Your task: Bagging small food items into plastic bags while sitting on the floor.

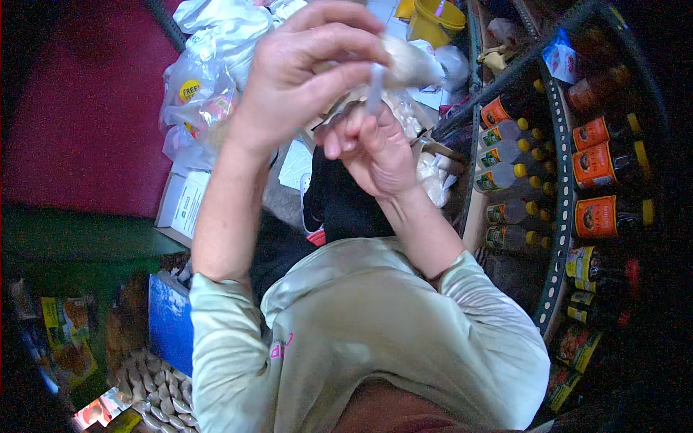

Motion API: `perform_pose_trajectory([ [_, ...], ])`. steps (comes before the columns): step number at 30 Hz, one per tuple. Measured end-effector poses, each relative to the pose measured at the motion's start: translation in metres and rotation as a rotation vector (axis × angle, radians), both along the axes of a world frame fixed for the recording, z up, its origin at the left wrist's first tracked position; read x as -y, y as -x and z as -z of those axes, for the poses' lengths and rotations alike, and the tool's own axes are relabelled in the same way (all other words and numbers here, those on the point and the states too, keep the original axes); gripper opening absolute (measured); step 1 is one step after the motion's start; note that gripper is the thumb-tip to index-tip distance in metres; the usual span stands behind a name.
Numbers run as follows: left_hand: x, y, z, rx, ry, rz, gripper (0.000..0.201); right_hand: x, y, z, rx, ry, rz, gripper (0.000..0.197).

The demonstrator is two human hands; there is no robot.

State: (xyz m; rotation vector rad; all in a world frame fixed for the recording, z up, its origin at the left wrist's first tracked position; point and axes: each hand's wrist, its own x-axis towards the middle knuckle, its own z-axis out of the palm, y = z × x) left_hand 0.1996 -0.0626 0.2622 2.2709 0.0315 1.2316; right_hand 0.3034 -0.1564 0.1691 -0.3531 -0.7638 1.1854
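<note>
In front of me, my left hand (310,79) is raised, its fingers curled round the end of a small clear bag with pale contents (413,63). The bag sticks out to the right and is blurred by motion. A narrow whitish strip (375,88) runs down from the left thumb to my right hand (379,148). The right hand sits lower, palm turned up, its thumb and fingers closed on the strip's lower end. Whether the strip is part of the bag I cannot tell. Behind the hands, an open box with small pale bags (408,115) is partly hidden.
Full white plastic bags (209,86) are heaped at the left beside a white carton (180,202). A yellow bucket (437,22) stands at the far side. Shelves with bottles (595,166) line the right. Several small filled packets (155,390) lie at the lower left, near a blue box (170,317).
</note>
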Motion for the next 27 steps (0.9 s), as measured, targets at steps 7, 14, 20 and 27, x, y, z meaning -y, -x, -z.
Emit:
perform_pose_trajectory([
  [7,0.029,0.008,0.056,-0.052,0.572,0.358,0.012,0.007,-0.071,-0.038,1.530,-0.576,0.582,0.019],
  [14,0.043,-0.003,0.159,0.024,1.144,0.070,0.013,0.011,-0.064,0.039,1.758,-0.307,0.687,0.008],
  [20,0.054,-0.009,0.171,-0.163,0.478,-0.487,0.015,0.012,-0.063,0.070,1.124,0.311,0.360,0.011],
  [27,0.064,-0.020,0.182,-0.084,0.369,-0.598,0.010,0.023,-0.031,0.082,0.806,0.450,0.413,0.012],
])
